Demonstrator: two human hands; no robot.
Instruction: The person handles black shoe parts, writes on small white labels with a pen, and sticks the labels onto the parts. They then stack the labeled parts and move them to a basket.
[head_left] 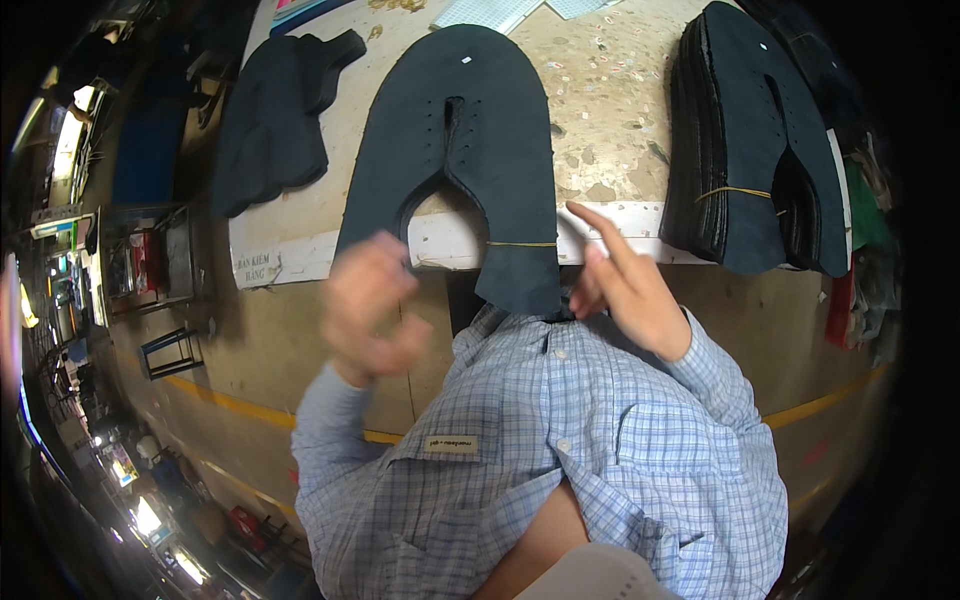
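Note:
In front of me on the table lies a stack of dark, U-shaped leather shoe-upper pieces (pixel 500 140), with a slit, punched holes and a small white mark on top. A thin tan rubber band (pixel 522 244) runs around its right leg, which hangs over the table's near edge. My left hand (pixel 375 310) is at the stack's left leg, smeared by motion; its fingers and any hold are unclear. Just right of the banded leg is my right hand (pixel 628 290), index finger stretched out and the others partly bent, with nothing visible in it.
A taller stack of similar pieces (pixel 735 120), also banded, stands at the right of the worn white table (pixel 610 150). Dark irregular pieces (pixel 275 120) lie at the left. Gridded sheets (pixel 490 14) are at the back. A blue stool (pixel 172 352) stands on the floor at left.

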